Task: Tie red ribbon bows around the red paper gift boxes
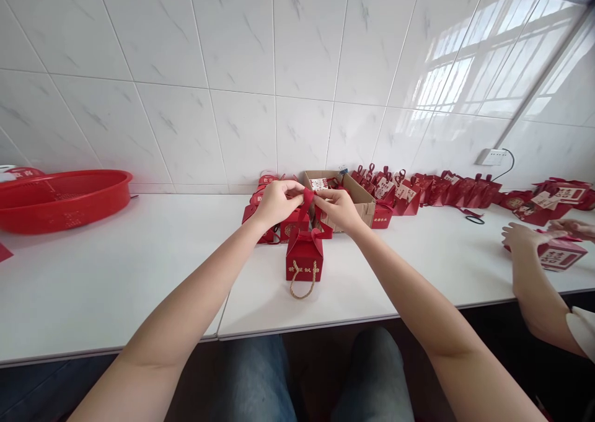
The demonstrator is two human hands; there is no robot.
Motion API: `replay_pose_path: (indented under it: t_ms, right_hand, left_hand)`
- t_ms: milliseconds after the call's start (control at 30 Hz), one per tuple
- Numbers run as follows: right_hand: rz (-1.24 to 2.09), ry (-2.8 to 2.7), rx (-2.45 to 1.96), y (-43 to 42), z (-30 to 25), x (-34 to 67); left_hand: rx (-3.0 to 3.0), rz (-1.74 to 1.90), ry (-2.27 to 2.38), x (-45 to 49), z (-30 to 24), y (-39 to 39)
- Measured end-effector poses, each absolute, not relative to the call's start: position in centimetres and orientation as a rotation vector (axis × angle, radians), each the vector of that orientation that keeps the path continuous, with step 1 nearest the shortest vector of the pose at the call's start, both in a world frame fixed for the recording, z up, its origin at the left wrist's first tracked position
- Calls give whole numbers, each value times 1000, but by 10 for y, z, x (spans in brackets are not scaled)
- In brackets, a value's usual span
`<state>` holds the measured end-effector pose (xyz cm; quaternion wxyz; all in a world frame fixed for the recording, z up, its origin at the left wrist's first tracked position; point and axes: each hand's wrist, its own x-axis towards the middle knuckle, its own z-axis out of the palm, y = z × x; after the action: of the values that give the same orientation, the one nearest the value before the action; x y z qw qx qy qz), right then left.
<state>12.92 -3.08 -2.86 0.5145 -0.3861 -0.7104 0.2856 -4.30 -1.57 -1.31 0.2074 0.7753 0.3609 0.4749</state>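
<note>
A small red gift box (304, 258) with gold lettering and a twisted rope handle (302, 296) stands upright on the white table before me. From its top rises a red ribbon (305, 208), pulled up between my hands. My left hand (281, 204) pinches the ribbon from the left, fingers closed. On the other side, my right hand (338, 208) also has its thumb and fingertips closed on the ribbon. Both hands are above the box and close together; the exact shape of the ribbon at the fingertips is partly hidden.
Behind my hands sit a cardboard box (365, 202) and more red boxes (251, 214). A row of red boxes (437, 191) runs right along the tiled wall, with scissors (474, 219) nearby. A red plastic basin (93, 202) stands left. A co-worker's hands (525, 236) handle a box at right.
</note>
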Motion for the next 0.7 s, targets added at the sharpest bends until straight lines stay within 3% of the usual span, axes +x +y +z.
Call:
replay_pose_path:
  t_ms: [200, 433, 700]
  right_hand:
    - [955, -1338, -906, -28, -36, 130]
    - [971, -1116, -921, -39, -52, 174]
    - [936, -689, -1183, -77, -156, 255]
  left_hand:
    - [2216, 1387, 1118, -46, -10, -17]
    - [2093, 1468, 1266, -94, -6, -18]
    - [1697, 1238, 1688, -189, -72, -24]
